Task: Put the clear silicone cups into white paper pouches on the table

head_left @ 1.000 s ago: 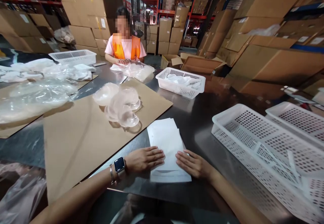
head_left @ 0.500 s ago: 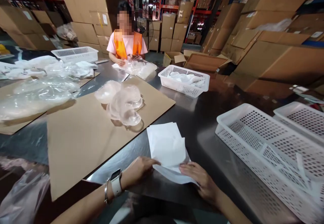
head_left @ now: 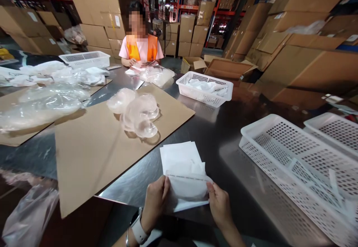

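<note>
A small stack of white flat bags (head_left: 179, 157) lies on the steel table (head_left: 223, 142) in front of me. My left hand (head_left: 154, 203) and my right hand (head_left: 219, 203) each pinch a side of one translucent white bag (head_left: 188, 187), lifted off the stack's near end with its mouth facing away. A pile of clear rounded silicone pads (head_left: 137, 112) rests on a brown cardboard sheet (head_left: 92, 146) beyond and to the left.
White perforated baskets (head_left: 296, 165) stand at the right, and another basket (head_left: 206, 88) with white items sits mid-table. Clear plastic wrap (head_left: 41, 101) covers the left. A person in an orange vest (head_left: 140, 49) works at the far end. Cardboard boxes surround the table.
Both hands went from lying flat on the stack to pinching the top bag and lifting its near end up toward me. The view tilted down slightly.
</note>
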Demonstrator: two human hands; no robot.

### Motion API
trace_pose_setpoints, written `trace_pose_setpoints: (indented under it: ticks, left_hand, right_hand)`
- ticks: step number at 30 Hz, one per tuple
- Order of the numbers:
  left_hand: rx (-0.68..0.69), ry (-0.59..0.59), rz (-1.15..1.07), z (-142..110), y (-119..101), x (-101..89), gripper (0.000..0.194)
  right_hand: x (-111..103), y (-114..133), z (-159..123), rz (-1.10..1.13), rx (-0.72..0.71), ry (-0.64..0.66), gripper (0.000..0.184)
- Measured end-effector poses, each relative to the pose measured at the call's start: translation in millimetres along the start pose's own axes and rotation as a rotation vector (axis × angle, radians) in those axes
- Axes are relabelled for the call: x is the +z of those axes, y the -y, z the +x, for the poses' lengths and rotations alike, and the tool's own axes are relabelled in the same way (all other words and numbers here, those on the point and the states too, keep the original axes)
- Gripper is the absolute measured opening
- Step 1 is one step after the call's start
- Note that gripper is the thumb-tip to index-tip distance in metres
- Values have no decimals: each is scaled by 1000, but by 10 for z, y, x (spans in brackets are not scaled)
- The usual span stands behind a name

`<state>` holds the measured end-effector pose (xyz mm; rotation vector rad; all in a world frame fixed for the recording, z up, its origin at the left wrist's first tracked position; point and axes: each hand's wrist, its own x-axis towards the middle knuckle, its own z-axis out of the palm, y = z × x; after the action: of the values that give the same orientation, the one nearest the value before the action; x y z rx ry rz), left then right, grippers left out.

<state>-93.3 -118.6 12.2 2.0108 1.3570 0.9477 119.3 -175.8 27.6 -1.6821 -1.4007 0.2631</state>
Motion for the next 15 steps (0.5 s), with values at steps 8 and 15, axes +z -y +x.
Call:
trace_pose_setpoints:
  ticks: [8,15]
  left_hand:
    - [-6,-44,230,5,-39,27,43]
    - [-17,-22,377,42,-49,45,42]
  right_hand:
    - [30,11,23,-85,137,38,60]
    - [72,-24,53,-116,187,50,62]
